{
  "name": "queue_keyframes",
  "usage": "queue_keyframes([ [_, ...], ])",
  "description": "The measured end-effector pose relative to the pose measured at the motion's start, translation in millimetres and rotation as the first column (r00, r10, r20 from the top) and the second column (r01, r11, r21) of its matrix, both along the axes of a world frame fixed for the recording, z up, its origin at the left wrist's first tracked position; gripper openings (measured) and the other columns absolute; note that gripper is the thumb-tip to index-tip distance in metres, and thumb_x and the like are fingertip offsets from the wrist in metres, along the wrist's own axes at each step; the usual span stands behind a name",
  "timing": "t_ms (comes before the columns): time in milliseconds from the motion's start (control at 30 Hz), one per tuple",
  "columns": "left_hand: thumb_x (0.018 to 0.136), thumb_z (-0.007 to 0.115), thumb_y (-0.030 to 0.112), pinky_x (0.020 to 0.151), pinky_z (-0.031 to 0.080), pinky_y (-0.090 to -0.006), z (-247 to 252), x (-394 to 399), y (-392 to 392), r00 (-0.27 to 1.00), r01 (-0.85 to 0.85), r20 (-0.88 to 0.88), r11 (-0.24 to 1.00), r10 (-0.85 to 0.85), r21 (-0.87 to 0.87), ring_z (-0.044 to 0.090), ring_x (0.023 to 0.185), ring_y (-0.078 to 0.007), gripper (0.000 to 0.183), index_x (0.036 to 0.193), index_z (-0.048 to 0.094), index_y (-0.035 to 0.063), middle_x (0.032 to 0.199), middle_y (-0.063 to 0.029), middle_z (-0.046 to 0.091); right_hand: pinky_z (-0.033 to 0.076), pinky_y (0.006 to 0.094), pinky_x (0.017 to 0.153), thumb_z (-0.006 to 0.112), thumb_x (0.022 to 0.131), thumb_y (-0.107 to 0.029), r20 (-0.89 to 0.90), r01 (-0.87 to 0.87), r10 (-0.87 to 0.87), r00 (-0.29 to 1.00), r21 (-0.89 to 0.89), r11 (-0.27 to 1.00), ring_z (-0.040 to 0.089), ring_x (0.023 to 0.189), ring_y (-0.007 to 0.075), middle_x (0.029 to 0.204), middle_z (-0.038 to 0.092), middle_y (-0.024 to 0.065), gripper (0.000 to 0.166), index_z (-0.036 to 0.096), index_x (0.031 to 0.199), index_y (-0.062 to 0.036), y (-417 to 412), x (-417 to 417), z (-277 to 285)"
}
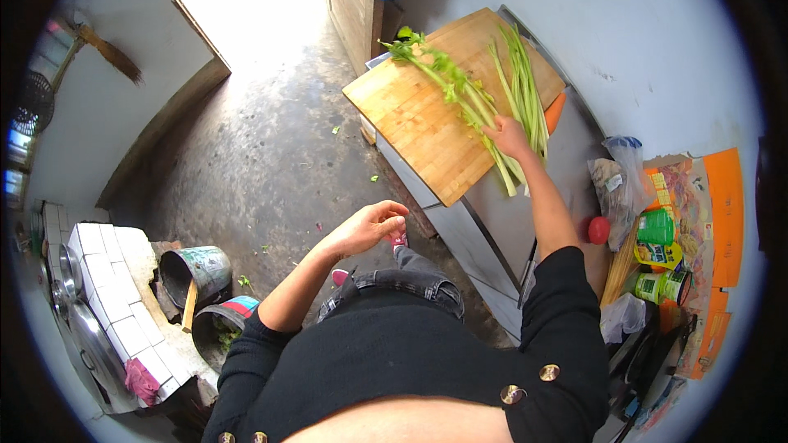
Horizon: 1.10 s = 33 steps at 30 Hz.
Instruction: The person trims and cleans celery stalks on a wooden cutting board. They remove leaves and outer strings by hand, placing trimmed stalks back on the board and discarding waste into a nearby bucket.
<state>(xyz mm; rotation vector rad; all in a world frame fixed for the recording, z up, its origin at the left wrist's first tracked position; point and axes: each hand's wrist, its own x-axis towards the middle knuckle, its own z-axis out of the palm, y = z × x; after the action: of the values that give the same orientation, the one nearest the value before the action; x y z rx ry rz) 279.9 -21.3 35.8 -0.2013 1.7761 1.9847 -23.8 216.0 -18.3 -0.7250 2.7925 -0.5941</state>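
Observation:
My right hand (509, 136) grips leafy celery stalks (469, 97) near their pale lower ends, over a wooden cutting board (406, 111). The leafy tops point to the board's far left side and look slightly blurred. Just right of them, a bunch of thinner, mostly leafless celery stalks (523, 77) lies along the board. An orange carrot (554, 113) rests by the board's right edge, partly hidden by these stalks. My left hand (374, 226) hangs in the air left of the counter, fingers loosely bent and holding nothing.
The grey counter (492, 197) carries the board. A red round object (598, 230), plastic bags (625, 178) and packaged food (659, 255) stand along the wall. Two buckets (203, 271) are beside a white-tiled stove (117, 283). A wooden door (351, 0) stands ajar; leaf scraps dot the floor.

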Motion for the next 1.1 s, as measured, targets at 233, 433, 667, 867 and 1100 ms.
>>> queue_keyframes([
  [233,0.094,0.045,0.026,0.079,0.047,-0.0271,-0.6,-19.6,-14.7,0.968,-0.204,-0.131,0.976,0.213,0.075,0.056,0.086,-0.0112,0.031,0.113,0.054,0.0030,0.092,-0.0033,0.059,0.043,0.0393,0.058,0.059,0.083,-0.026,-0.441,-0.129,0.021,0.897,-0.217,0.968,0.054,0.063,0.0321,0.068,0.055,0.0136,0.024,0.058,0.083,-0.0019,-13.9,26.2,79.2],
  [433,0.096,0.041,0.026,0.086,0.044,-0.0298,43.4,-58.7,-33.1,0.754,-0.420,-0.511,0.901,0.413,0.110,0.053,0.101,-0.0141,0.035,0.123,0.048,0.0037,0.104,-0.0074,0.058,0.043,0.0387,0.059,0.055,0.084,-0.021,-0.322,-0.124,0.018,0.947,-0.311,0.942,0.054,0.063,0.0290,0.069,0.053,0.0125,0.021,0.053,0.079,-0.0012,-55.9,71.3,168.5],
  [667,0.098,0.035,0.030,0.077,0.047,-0.0258,103.4,-53.0,-45.5,0.565,-0.445,-0.618,0.832,0.547,0.330,0.056,0.091,-0.0117,0.041,0.127,0.042,0.0027,0.098,-0.0087,0.059,0.042,0.0313,0.054,0.060,0.083,-0.015,0.153,-0.254,0.545,0.824,-0.761,0.597,0.051,0.059,0.0164,0.067,0.052,0.0072,0.017,0.052,0.077,-0.0022,-167.0,188.6,97.5],
  [867,0.095,0.045,0.028,0.047,0.031,-0.0164,65.8,31.5,-73.6,0.616,-0.733,-0.449,0.680,0.647,-0.026,0.039,0.053,-0.0015,0.035,0.122,0.043,0.0060,0.069,0.0012,0.052,0.037,0.0229,0.053,0.069,0.078,-0.022,0.325,-0.327,0.740,0.589,-0.741,0.586,0.044,0.062,0.0054,0.075,0.051,0.0008,0.031,0.056,0.100,-0.0040,-192.5,203.5,90.3],
  [1100,0.086,0.059,0.014,0.059,0.045,-0.0269,53.5,76.1,-74.9,0.629,-0.777,-0.586,0.393,0.511,-0.491,0.058,0.063,-0.0130,0.040,0.118,0.039,-0.0002,0.069,-0.0072,0.061,0.031,0.0194,0.044,0.061,0.085,-0.036,0.680,0.152,0.653,0.333,-0.723,0.674,0.039,0.053,0.0016,0.062,0.046,-0.0055,0.035,0.058,0.096,-0.0030,-246.2,236.6,116.7],
])
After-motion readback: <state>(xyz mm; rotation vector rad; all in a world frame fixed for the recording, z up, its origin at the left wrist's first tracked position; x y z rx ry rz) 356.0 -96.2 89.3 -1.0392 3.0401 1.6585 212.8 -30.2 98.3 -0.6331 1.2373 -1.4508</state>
